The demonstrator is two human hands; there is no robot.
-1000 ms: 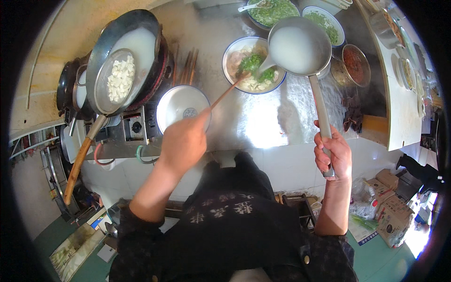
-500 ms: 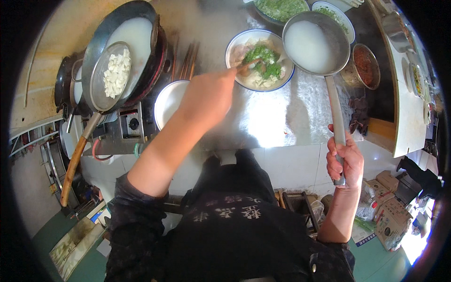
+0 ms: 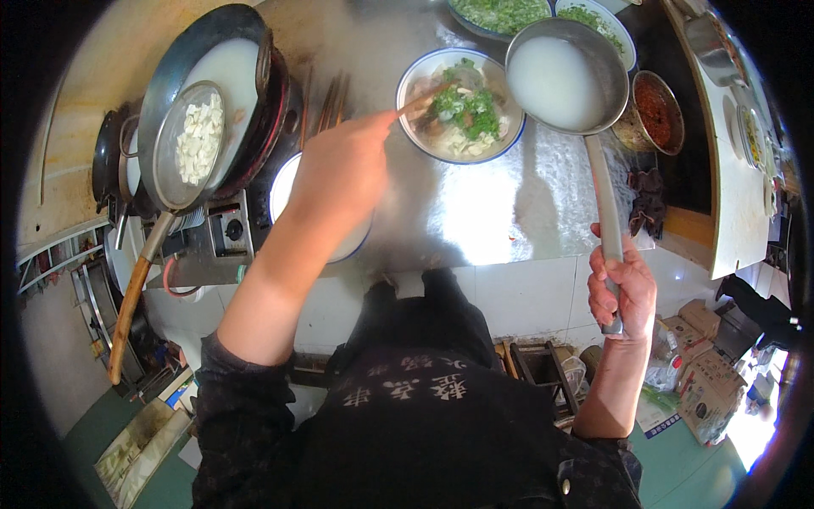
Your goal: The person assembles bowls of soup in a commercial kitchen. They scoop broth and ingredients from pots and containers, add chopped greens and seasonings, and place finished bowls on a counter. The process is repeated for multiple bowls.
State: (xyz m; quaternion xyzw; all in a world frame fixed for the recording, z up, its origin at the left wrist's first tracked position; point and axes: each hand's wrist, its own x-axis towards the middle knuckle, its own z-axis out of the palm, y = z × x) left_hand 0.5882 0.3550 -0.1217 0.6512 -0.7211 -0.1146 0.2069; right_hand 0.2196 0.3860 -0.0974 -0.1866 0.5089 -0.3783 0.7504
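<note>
At the steel bench, my right hand grips the heavy, slosh-prone broth ladle by its handle end; my left hand pinches chopsticks over the noodle bowl at twelve o'clock.

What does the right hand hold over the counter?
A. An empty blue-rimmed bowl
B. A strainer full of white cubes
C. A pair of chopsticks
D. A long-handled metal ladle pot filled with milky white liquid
D: the right hand grips the long handle of the metal ladle pot, whose bowl is full of milky white liquid, beside the blue-rimmed bowl of food.
</note>
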